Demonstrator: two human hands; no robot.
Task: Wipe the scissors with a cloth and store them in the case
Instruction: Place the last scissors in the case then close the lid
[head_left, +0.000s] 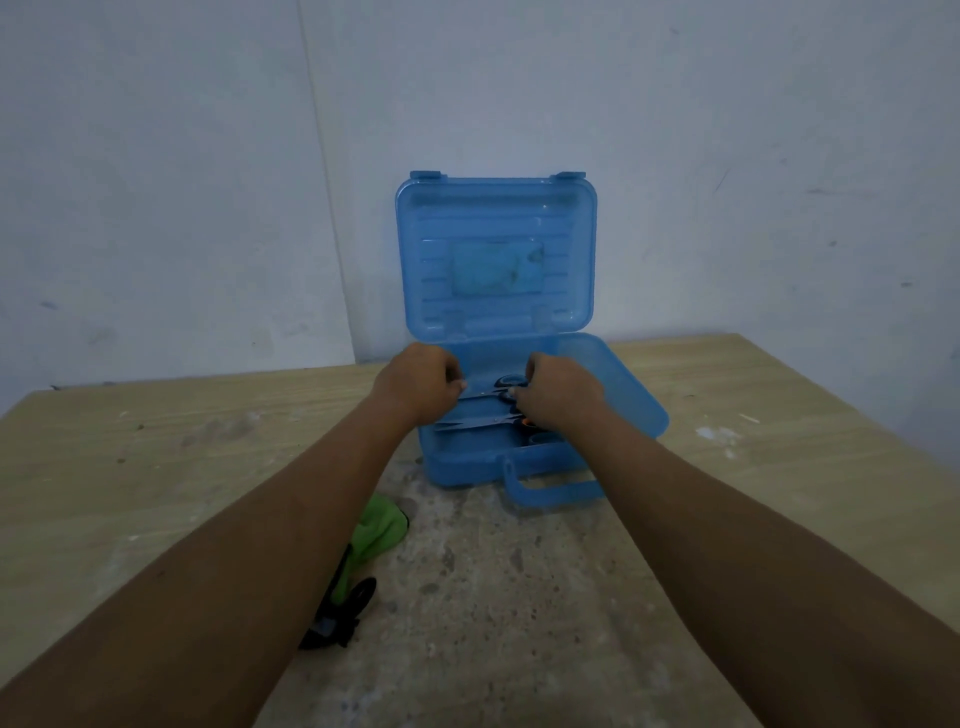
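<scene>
I see both hands inside the open blue case (638, 402): the left hand (418, 385) has a tight grip pinching the blades of the scissors (480, 396), and the right hand (560, 399) curls round their handles. The green cloth (378, 526) lies on the bench (156, 441).

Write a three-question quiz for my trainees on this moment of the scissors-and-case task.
1. True or false: the lid of the blue case is closed.
2. Where does the green cloth lie? A) inside the case B) on the table, by the left forearm C) draped on the lid
3. Fill in: the left hand and right hand hold a pair of ____ over the case.
Key: 1 false, it stands open; 2 B; 3 scissors.
</scene>
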